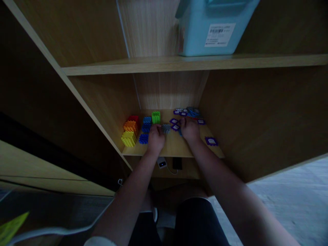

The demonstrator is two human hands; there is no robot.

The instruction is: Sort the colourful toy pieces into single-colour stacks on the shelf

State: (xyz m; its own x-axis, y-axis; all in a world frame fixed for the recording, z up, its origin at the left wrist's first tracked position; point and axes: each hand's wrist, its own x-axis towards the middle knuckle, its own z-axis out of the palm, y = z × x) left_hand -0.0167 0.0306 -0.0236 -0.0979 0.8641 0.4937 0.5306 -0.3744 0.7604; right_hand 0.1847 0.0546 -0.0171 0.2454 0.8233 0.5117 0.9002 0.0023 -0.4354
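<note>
My left hand (155, 138) rests on the lower wooden shelf (176, 148), its fingers curled beside a grey toothed tile stack (166, 128) and a blue stack (144, 138). My right hand (189, 130) lies among loose purple tiles (175, 127), fingers bent down over one; what they hold is hidden. Neat stacks stand at the left: yellow (128, 138), orange (131, 126), red (133, 119), blue (147, 120) and green (156, 117). More purple and blue tiles lie in a pile (191, 112) at the back right. One purple tile (211, 140) lies alone at the right.
A light blue plastic bin (212, 27) with a barcode label stands on the upper shelf (179, 63). Wooden side walls close in the compartment. A small white device (162, 163) and a black one (177, 163) with a cable lie below the shelf edge.
</note>
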